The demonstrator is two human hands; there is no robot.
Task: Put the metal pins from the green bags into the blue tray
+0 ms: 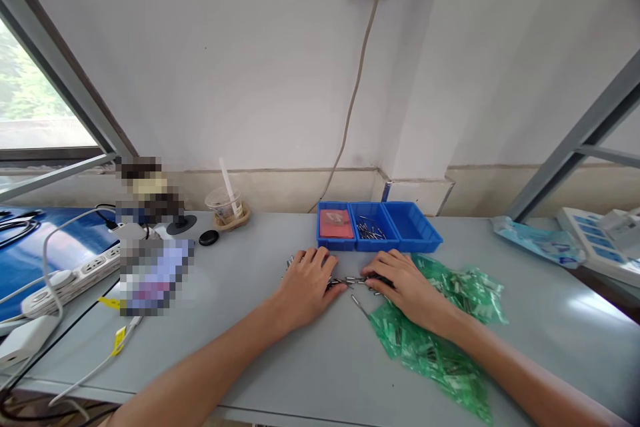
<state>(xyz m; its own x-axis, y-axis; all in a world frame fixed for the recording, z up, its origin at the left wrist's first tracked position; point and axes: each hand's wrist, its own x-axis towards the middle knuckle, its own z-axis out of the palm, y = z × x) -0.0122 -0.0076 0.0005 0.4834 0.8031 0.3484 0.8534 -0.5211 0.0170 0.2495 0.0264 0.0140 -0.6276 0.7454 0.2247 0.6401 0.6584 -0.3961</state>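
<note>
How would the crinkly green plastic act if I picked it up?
The green plastic would probably flop and sag, since it looks thin and crumpled. It may feel heavier than it looks, because slim metal pieces show through it. They might slide around, as they look smooth.

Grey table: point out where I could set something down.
Bare: between the black disc and left hand; near edge, between left forearm and green bags; right, between green bags and light-blue packet; inside the rightmost blue bin. Crowded: left end, with power strip and cables; middle, where left hand and right hand touch metal pins.
</note>
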